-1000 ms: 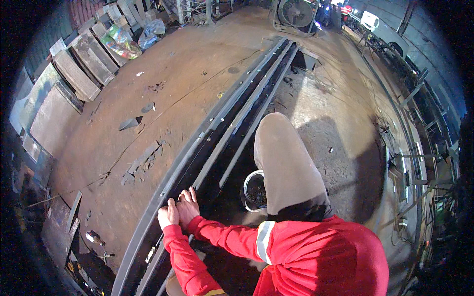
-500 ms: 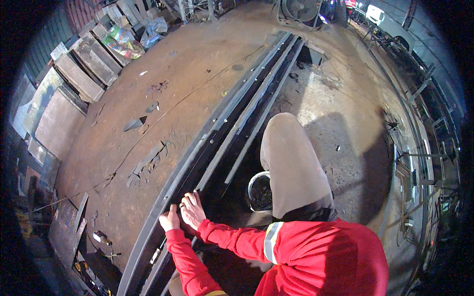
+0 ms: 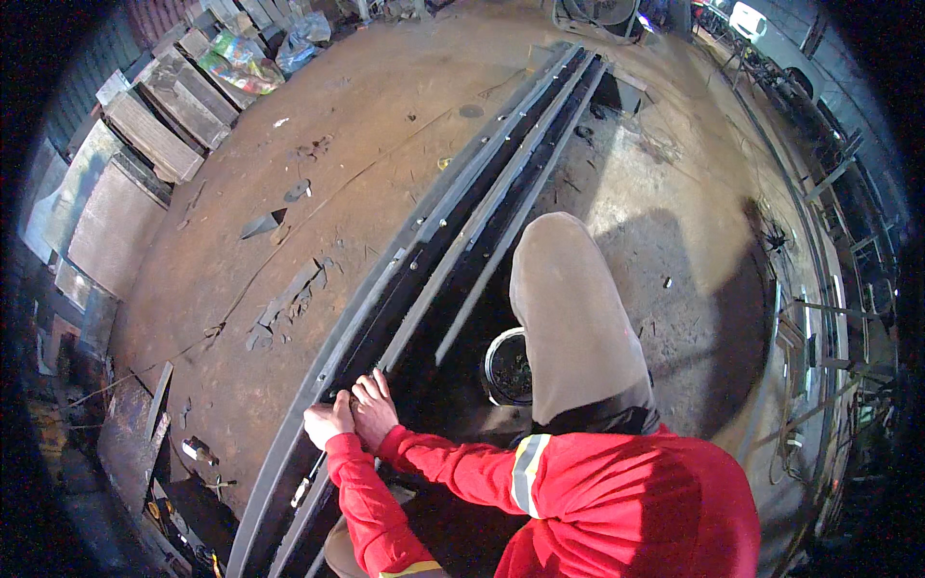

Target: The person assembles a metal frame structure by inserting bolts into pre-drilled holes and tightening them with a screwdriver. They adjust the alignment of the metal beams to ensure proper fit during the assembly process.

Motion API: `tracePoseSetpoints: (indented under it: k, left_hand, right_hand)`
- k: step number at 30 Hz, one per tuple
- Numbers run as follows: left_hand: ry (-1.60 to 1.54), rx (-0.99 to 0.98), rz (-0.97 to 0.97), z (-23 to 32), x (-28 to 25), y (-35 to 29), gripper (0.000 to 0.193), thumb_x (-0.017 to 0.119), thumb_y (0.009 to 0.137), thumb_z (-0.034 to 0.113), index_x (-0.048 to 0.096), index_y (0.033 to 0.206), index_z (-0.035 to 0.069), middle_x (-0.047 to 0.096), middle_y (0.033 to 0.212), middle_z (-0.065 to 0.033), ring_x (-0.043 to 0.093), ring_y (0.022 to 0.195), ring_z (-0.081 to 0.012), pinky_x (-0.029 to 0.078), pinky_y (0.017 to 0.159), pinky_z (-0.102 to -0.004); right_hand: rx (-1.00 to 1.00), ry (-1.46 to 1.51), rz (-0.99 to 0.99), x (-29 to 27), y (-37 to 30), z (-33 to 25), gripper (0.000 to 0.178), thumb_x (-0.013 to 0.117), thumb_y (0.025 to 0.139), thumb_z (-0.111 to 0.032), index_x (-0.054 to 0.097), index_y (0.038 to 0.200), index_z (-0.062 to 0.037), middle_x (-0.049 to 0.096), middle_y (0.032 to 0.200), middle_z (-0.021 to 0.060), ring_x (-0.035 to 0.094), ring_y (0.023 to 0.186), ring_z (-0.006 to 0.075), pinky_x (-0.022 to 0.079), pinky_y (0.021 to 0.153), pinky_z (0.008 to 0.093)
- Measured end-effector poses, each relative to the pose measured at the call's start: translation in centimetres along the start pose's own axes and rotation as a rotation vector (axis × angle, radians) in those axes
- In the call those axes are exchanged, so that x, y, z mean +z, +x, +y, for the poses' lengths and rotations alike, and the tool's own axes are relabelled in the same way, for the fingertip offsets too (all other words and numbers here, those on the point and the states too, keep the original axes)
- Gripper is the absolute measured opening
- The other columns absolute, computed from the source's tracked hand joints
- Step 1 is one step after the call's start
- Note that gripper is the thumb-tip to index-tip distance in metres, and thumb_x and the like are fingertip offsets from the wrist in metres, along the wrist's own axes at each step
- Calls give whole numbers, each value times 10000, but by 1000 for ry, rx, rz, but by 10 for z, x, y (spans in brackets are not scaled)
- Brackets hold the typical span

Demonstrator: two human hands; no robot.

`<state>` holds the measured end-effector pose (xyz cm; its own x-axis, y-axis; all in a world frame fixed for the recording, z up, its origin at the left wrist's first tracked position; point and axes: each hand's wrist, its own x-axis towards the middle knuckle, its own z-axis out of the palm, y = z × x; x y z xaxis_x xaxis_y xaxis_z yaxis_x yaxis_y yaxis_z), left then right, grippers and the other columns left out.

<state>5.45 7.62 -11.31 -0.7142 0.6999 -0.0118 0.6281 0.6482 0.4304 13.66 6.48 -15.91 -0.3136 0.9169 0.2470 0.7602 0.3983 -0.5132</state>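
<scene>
Long dark metal rails (image 3: 356, 323) run side by side from the lower left toward the far fan, with small bright bolt-like spots along them. My left hand (image 3: 330, 424) is closed at the outer rail, thumb pressed to the fingers; a small dark tip shows above it, but what it grips is hidden. Right beside it, my right hand (image 3: 374, 412) lies with its fingers bent over the near end of the middle rail (image 3: 424, 299). A slim tool with a pale handle (image 3: 302, 489) lies in the channel below my hands.
A white-rimmed bucket (image 3: 489, 371) with dark contents stands beside my knee (image 3: 573, 318). Metal scraps (image 3: 262, 224) and a cable (image 3: 289, 248) lie on the brown floor. Panels (image 3: 120, 212) lean at the left. A large fan (image 3: 597, 14) stands far off; racks of metal lengths line the right.
Both hands have shifted slightly left and stay close together at the rails. My view has tilted a little; the rails and bucket stand where they were.
</scene>
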Motion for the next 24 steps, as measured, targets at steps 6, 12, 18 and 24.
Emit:
tracePoseSetpoints:
  k: [6, 12, 18, 24]
  left_hand:
    - [150, -28, -188, -3, -4, 11, 570, 573, 802, 495, 691, 811, -63, 665, 816, -266, 666, 813, -406, 520, 762, -443]
    - [-139, 222, -279, -45, 22, 27, 536, 555, 805, 414, 617, 644, -93, 550, 576, -301, 607, 606, -370, 455, 651, -452]
    - [-253, 192, -350, -49, 24, 30, 354, 554, 864, 303, 648, 849, -39, 638, 770, -233, 625, 681, -237, 470, 668, -400]
    - [-273, -42, -511, -40, 6, 27, 388, 555, 884, 373, 665, 1045, 38, 603, 1093, -266, 578, 1030, -256, 426, 860, -378]
  right_hand:
    - [89, -96, -194, -6, 3, -12, 469, 565, 743, -405, 666, 995, -22, 551, 1200, 180, 337, 1309, 354, 45, 1149, 541]
    - [73, -108, -242, -18, 6, -14, 392, 549, 771, -331, 667, 981, -22, 537, 1209, 178, 362, 1293, 337, 75, 1155, 517]
    - [75, -34, 89, 1, 7, -2, 326, 559, 758, -246, 606, 940, 20, 543, 1073, 150, 434, 1198, 311, 187, 1134, 494]
    - [37, -3, 187, 14, 6, 2, 191, 536, 788, -175, 635, 856, -26, 570, 1011, 88, 452, 1172, 268, 219, 1111, 539]
